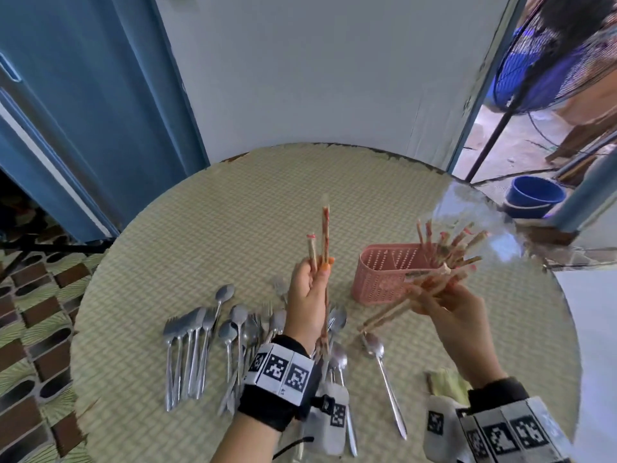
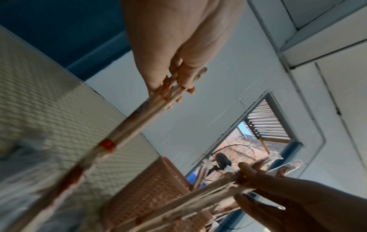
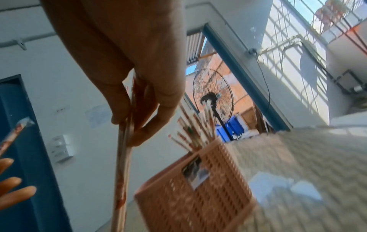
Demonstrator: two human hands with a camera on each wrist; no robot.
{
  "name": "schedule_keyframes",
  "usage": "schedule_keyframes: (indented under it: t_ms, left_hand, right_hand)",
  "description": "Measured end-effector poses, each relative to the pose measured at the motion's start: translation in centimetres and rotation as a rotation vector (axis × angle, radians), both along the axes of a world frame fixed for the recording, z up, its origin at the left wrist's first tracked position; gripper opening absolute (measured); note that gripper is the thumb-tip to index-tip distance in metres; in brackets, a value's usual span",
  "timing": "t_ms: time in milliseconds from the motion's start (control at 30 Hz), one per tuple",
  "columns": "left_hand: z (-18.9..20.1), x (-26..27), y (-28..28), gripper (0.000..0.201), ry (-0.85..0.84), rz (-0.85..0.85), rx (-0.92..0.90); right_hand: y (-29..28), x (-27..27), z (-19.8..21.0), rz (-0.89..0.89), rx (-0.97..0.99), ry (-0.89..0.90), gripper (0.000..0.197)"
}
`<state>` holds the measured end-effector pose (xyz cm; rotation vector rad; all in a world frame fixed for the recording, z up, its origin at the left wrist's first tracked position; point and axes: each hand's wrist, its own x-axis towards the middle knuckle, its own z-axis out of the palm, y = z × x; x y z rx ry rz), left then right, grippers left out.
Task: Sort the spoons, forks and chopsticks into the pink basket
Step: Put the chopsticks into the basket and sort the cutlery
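Note:
My left hand [image 1: 319, 267] holds a few paper-wrapped chopsticks [image 1: 325, 235] upright above the table's middle, fingers curled round them. My right hand [image 1: 422, 297] grips a slanted bundle of chopsticks [image 1: 394, 312] just in front of the pink basket [image 1: 377, 282]. Several more chopsticks [image 1: 447, 243] stand fanned out in the basket's right compartment. Spoons and forks [image 1: 200, 345] lie spread on the table near me. In the right wrist view my right hand [image 3: 137, 125] pinches its chopsticks [image 3: 122, 172] left of the basket [image 3: 198, 196].
The round table [image 1: 233, 202] has a woven-pattern top; its right side is bare glass. A lone spoon [image 1: 384, 372] and a yellow-green cloth [image 1: 447, 382] lie by my right wrist. A standing fan [image 1: 547, 61] and blue basins [image 1: 534, 195] are beyond the doorway.

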<state>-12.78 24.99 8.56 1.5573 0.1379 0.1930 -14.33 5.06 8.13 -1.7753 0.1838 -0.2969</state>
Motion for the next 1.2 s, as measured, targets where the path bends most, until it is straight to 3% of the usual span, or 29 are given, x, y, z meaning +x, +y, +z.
schedule_keyframes:
  t_ms: [133, 267, 633, 800, 1200]
  left_hand:
    - [2.6, 1.4, -4.9, 0.008, -0.101, 0.033, -0.101]
    - [4.0, 3.2, -9.5, 0.01, -0.143, 0.005, -0.187]
    - [3.3, 7.7, -17.2, 0.011, -0.265, 0.101, -0.087]
    - [2.4, 9.5, -18.8, 0.009, -0.328, 0.139, -0.014]
    - [-2.1, 11.1, -19.4, 0.011, -0.095, 0.071, 0.079]
  right_hand:
    - [-4.9, 1.0, 2.1, -0.101, -0.093, -0.102, 0.007]
    - [-8.8, 2.1, 3.8, -0.121, -0.177, -0.148, 0.012]
    - [-12.3, 5.7, 5.5, -0.101, -0.268, -0.168, 0.009]
    - [-12.5, 7.8, 4.4, -0.2, -0.367, -0.205, 0.009]
    - [-13.0, 10.4, 3.2, -0.456, -0.206, -0.319, 0.017]
